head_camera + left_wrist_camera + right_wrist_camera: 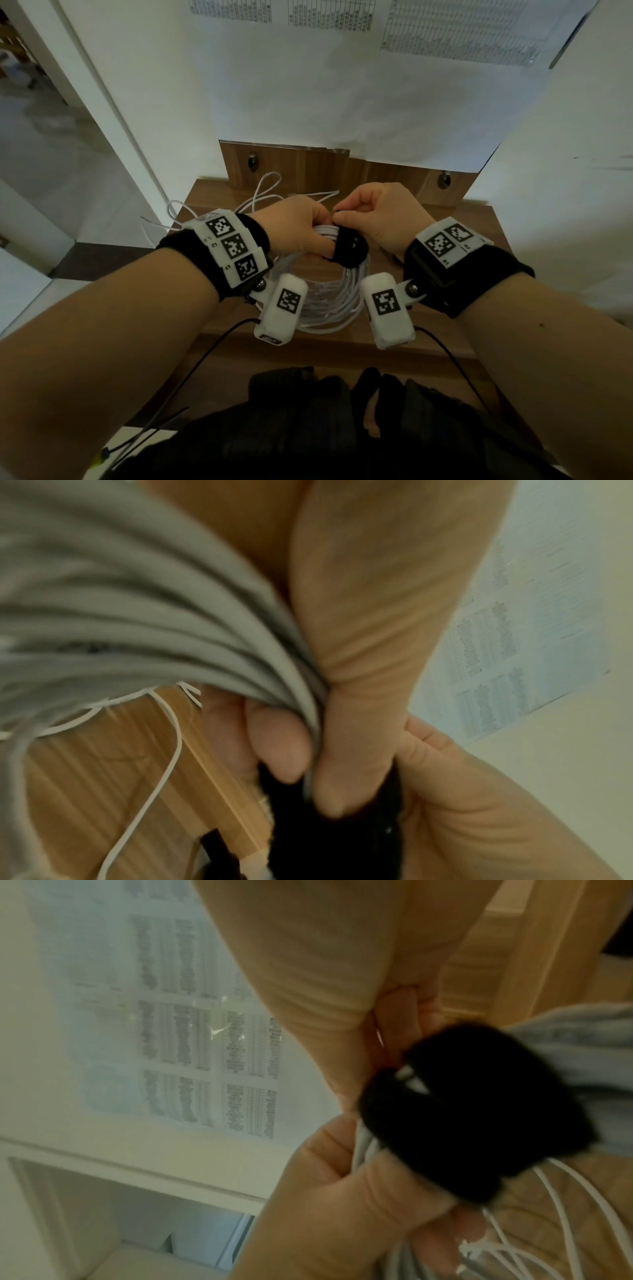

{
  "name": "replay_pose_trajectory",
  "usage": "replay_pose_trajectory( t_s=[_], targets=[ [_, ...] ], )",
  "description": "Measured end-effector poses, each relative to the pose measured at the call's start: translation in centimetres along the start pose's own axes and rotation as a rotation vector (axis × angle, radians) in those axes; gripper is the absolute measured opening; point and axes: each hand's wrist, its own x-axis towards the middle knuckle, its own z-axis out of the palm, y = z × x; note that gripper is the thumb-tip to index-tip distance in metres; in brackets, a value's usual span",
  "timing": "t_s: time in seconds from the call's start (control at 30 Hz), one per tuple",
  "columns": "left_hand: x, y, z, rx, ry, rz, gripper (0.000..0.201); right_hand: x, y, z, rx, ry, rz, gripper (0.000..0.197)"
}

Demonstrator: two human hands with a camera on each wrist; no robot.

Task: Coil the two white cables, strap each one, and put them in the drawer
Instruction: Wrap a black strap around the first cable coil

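Observation:
One white cable is wound into a coil [325,303] that hangs over the wooden top [455,240]. My left hand [318,236] grips the top of the coil, its thumb [359,723] pressing the strands [137,615]. A black strap [349,251] loops round the coil right beside that grip. My right hand [342,214] pinches the upper end of the strap [479,1110]. The second white cable [267,192] lies loose and uncoiled on the top behind my hands, spilling over the left edge. No drawer can be made out.
A wooden back panel [308,164] with two metal knobs [252,161] stands behind the top. Printed sheets [445,31] hang on the white wall above. Thin black cords [205,356] run from the wrist cameras towards my body. A doorway [44,113] opens at the left.

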Motion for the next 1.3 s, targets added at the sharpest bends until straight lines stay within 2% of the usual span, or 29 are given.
replay_pose_trajectory(
  t_s=[0.13,0.23,0.33,0.4,0.47,0.5,0.53,0.6,0.67,0.77,0.83,0.9,1.0,1.07,1.17,1.3],
  targets=[
    [0.0,-0.2,-0.4,-0.067,0.051,-0.042,0.019,-0.3,-0.8,-0.5,-0.093,-0.036,-0.054,0.003],
    [0.1,-0.5,-0.5,-0.123,0.07,-0.062,0.019,-0.6,-1.2,-0.6,-0.101,-0.061,-0.084,0.008],
    [0.2,-1.0,-0.6,-0.177,0.093,-0.09,0.017,-1.0,-1.0,-0.5,-0.128,-0.181,-0.129,0.018],
    [0.3,-1.0,-1.0,-0.227,0.11,-0.11,0.015,-1.0,-0.2,-0.4,-0.124,-0.178,-0.126,0.042],
    [0.4,-0.7,-1.3,-0.299,0.12,-0.106,0.016,-0.9,0.7,-0.4,-0.036,-0.124,-0.034,0.069],
    [0.5,-0.6,-1.4,-0.358,0.133,-0.093,0.017,-0.9,1.1,-0.4,0.021,-0.105,0.03,0.074],
    [0.6,-0.6,-1.5,-0.435,0.153,-0.082,0.017,-1.0,1.5,-0.4,0.083,-0.094,0.094,0.07],
    [1.1,-0.8,-1.2,-0.587,0.192,-0.082,0.018,-1.2,1.9,-0.5,0.218,-0.086,0.197,0.044],
    [1.6,-1.0,-0.3,-0.712,0.204,-0.101,0.015,-1.3,2.0,-0.6,0.239,-0.041,0.203,0.026],
    [2.2,-1.0,1.0,-0.872,0.188,-0.131,0.005,-1.2,2.6,-0.6,0.305,0.101,0.226,0.023],
    [2.6,-1.0,1.8,-0.864,0.135,-0.12,0.01,-1.3,3.2,-0.9,0.378,0.198,0.285,0.016],
    [3.1,-0.9,2.8,-0.794,0.066,-0.114,0.02,-1.6,3.8,-1.6,0.421,0.256,0.358,0.017],
    [3.7,-0.4,4.3,-0.942,-0.019,-0.189,0.025,-2.1,5.0,-2.6,0.505,0.271,0.466,0.026],
    [4.6,0.1,5.3,-0.991,-0.037,-0.23,0.026,-2.6,6.1,-3.1,0.577,0.29,0.553,0.029],
    [5.6,0.0,6.7,-0.931,-0.042,-0.236,0.024,-3.3,7.3,-3.3,0.716,0.31,0.655,0.029],
    [7.2,0.0,9.0,-0.909,-0.003,-0.288,0.026,-3.7,9.2,-3.5,0.714,0.307,0.705,0.029]
  ],
)
